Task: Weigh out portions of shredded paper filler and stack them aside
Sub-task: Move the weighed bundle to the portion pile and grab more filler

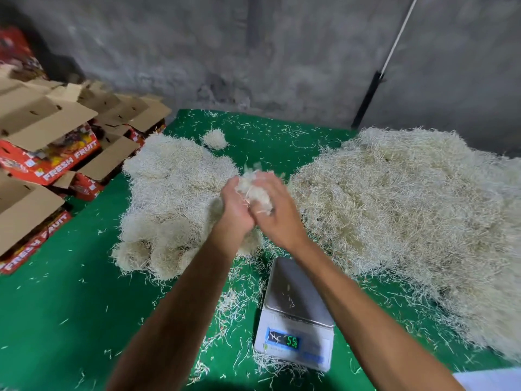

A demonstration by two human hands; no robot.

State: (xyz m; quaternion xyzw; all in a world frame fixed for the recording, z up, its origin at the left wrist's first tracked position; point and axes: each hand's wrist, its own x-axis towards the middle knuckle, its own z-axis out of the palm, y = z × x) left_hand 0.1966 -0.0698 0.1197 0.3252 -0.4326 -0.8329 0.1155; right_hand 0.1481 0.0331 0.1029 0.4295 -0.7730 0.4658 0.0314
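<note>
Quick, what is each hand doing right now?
Left hand: grips the paper wad.
Right hand: grips the same wad from the other side.

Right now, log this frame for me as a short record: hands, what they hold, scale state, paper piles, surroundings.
left hand: grips the wad from the left
right hand: grips the same wad from the right
wad of shredded paper: pressed between both hands, above the left pile
scale: platform bare except a stray strand; display lit, digits blurred
left pile: rounded clumps on the green mat
right pile: larger loose heap
fruit boxes: stacked at far left, flaps open
</note>
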